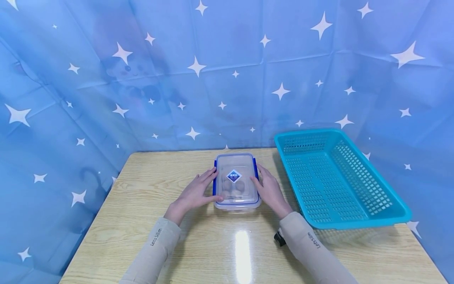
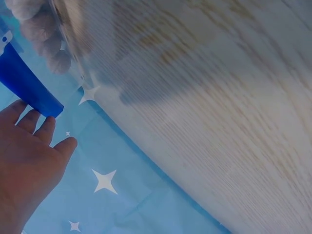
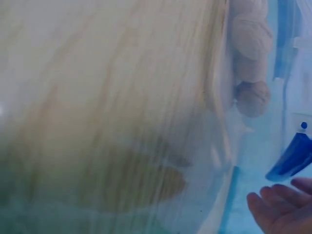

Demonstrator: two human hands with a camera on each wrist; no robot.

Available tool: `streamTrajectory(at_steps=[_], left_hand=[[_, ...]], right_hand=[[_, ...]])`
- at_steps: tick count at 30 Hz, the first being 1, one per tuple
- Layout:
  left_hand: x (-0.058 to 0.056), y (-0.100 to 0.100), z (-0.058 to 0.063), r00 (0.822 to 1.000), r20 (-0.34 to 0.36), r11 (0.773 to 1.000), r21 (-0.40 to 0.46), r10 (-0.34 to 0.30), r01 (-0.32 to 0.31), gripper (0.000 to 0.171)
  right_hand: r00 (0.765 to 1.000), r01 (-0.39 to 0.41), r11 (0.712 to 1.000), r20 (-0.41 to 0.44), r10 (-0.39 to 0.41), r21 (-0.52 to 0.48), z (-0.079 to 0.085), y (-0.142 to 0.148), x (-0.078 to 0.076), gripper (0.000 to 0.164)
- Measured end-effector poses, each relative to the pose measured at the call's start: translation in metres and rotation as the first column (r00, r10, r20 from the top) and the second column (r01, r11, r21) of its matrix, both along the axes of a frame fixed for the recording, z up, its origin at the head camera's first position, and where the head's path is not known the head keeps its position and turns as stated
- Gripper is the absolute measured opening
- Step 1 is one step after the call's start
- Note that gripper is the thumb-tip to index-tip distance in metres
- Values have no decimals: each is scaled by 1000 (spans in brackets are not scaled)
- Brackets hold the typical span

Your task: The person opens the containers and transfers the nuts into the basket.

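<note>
A clear plastic food box (image 1: 227, 206) stands on the table, its lid (image 1: 235, 161) edged in blue with a diamond label. Several round, brownish, walnut-like things (image 3: 251, 41) lie inside. My left hand (image 1: 194, 192) is at the box's left side, fingertips right at the blue side latch (image 2: 30, 83) and thumb by the near corner. At the opposite side is my right hand (image 1: 271, 192), with its thumb over the lid's edge. In the right wrist view its fingertips are just below the other blue latch (image 3: 291, 158), which slants outward. Fingers of both hands are mostly straight.
A large turquoise plastic basket (image 1: 320, 156) with perforated walls stands at the right, close to my right forearm. The wooden table (image 1: 142, 189) ends at the back against a blue curtain (image 1: 227, 59) with white stars.
</note>
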State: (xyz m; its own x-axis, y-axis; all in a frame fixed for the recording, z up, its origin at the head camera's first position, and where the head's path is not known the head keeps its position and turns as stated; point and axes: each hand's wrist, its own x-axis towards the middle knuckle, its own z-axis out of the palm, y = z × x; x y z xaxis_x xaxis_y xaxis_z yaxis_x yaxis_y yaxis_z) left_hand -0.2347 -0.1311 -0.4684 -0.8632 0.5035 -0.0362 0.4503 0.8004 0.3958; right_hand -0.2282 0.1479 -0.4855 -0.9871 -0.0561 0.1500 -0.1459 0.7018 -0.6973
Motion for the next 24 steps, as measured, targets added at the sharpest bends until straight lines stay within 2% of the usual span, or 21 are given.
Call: streamTrajectory(at_steps=[6, 12, 20, 24], left_hand=[[-1, -1, 0, 1000, -8, 1000, -10, -4, 3, 96], [-1, -1, -1, 1000, 4, 1000, 3, -6, 6, 96], [0, 0, -5, 994, 106, 991, 128, 19, -33, 96], [0, 0, -5, 991, 129, 984, 174, 19, -42, 96]], right_hand=[[999, 7, 992, 39, -2, -123, -6, 0, -1, 57], [995, 16, 955, 103, 15, -296, -12, 1, -2, 55], [981, 85, 917, 194, -9, -389, -12, 1, -3, 55], [970, 136, 890, 241, -31, -435, -10, 1, -3, 53]])
